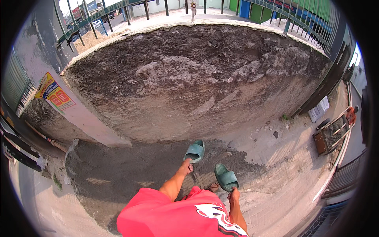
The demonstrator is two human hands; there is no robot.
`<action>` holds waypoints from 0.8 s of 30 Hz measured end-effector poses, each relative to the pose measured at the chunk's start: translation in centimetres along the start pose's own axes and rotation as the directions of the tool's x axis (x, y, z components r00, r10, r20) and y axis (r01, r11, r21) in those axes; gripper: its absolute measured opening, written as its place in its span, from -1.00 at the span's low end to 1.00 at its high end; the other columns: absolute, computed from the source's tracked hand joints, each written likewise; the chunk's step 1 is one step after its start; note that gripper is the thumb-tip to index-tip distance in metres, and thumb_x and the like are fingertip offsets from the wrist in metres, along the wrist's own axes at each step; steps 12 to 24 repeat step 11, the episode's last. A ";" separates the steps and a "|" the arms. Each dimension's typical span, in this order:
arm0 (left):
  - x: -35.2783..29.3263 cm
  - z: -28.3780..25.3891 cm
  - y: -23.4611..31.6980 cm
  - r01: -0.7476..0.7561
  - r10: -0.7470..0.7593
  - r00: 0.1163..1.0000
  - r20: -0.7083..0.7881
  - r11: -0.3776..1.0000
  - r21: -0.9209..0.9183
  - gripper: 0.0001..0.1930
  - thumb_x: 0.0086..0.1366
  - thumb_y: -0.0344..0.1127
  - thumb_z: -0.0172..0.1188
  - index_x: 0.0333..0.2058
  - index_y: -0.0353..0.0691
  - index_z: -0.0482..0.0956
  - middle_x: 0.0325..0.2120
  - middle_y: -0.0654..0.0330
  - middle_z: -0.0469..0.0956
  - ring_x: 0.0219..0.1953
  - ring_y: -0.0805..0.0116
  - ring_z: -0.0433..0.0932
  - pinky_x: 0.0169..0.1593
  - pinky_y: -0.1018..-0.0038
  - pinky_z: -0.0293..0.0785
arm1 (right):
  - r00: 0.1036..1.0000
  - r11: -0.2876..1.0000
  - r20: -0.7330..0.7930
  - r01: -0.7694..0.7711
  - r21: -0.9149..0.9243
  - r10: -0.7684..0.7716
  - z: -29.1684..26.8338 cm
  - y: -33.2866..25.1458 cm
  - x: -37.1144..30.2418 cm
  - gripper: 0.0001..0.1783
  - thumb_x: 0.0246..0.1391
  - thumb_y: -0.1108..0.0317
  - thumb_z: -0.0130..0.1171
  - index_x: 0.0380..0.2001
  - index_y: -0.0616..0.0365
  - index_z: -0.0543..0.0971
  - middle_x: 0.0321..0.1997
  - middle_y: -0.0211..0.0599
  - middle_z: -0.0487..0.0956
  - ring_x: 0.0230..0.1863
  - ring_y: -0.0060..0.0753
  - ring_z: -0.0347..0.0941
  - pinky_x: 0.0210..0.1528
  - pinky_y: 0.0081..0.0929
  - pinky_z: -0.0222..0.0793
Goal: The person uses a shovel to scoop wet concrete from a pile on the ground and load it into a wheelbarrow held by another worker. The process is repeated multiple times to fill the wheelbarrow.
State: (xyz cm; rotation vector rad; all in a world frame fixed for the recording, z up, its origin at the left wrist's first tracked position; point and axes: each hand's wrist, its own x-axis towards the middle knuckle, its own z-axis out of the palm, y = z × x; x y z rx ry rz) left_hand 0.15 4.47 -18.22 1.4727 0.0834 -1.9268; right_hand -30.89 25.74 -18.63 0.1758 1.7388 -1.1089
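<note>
In my left hand [188,166] is a green slide sandal [196,150], gripped at one end and pointing toward the wall. My right hand [233,194] grips a matching green slide sandal [225,175] by its end, a little nearer and to the right. Both hands are closed, and the sandals look held above the ground, though their exact height is hard to judge. Beneath them spreads dark wet mortar [122,166] with a rough edge. A bare foot [214,187] shows between my arms; the rest of my legs is hidden by my red shirt.
A rough, partly bare wall [189,91] topped by a metal fence [166,8] stands ahead. At left is a pillar [87,122] with a poster [55,93]. Rightward are a wheeled cart [329,136] of dark material, a person [351,115] and a white sack [319,109].
</note>
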 end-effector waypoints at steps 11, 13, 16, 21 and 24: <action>4.9 -7.3 -3.1 0.348 0.179 0.729 -0.661 0.734 0.583 -0.60 0.23 0.03 0.02 -0.13 -0.13 0.46 -0.35 0.14 0.44 -0.33 0.30 0.41 -0.29 0.28 0.32 | 0.678 0.825 -0.659 0.136 0.548 0.326 -26.7 -6.5 6.1 -0.63 -0.05 0.07 0.09 -0.67 0.06 0.29 -0.82 -0.39 0.24 -0.84 -0.48 0.15 -0.81 -0.55 0.07; 4.9 -7.3 -3.1 0.348 0.179 0.729 -0.661 0.734 0.583 -0.60 0.23 0.03 0.02 -0.13 -0.13 0.46 -0.35 0.14 0.44 -0.33 0.30 0.41 -0.29 0.28 0.32 | 0.678 0.825 -0.659 0.136 0.548 0.326 -26.7 -6.5 6.1 -0.63 -0.05 0.07 0.09 -0.67 0.06 0.29 -0.82 -0.39 0.24 -0.84 -0.48 0.15 -0.81 -0.55 0.07; 4.9 -7.3 -3.1 0.348 0.179 0.729 -0.661 0.734 0.583 -0.60 0.23 0.03 0.02 -0.13 -0.13 0.46 -0.35 0.14 0.44 -0.33 0.30 0.41 -0.29 0.28 0.32 | 0.678 0.825 -0.659 0.136 0.548 0.326 -26.7 -6.5 6.1 -0.63 -0.05 0.07 0.09 -0.67 0.06 0.29 -0.82 -0.39 0.24 -0.84 -0.48 0.15 -0.81 -0.55 0.07; 4.9 -7.3 -3.1 0.348 0.179 0.729 -0.661 0.734 0.583 -0.60 0.23 0.03 0.02 -0.13 -0.13 0.46 -0.35 0.14 0.44 -0.33 0.30 0.41 -0.29 0.28 0.32 | 0.678 0.825 -0.659 0.136 0.548 0.326 -26.7 -6.5 6.1 -0.63 -0.05 0.07 0.09 -0.67 0.06 0.29 -0.82 -0.39 0.24 -0.84 -0.48 0.15 -0.81 -0.55 0.07; 4.9 -7.3 -3.1 0.348 0.179 0.729 -0.661 0.734 0.583 -0.60 0.23 0.03 0.02 -0.13 -0.13 0.46 -0.35 0.14 0.44 -0.33 0.30 0.41 -0.29 0.28 0.32 | 0.678 0.825 -0.659 0.136 0.548 0.326 -26.7 -6.5 6.1 -0.63 -0.05 0.07 0.09 -0.67 0.06 0.29 -0.82 -0.39 0.24 -0.84 -0.48 0.15 -0.81 -0.55 0.07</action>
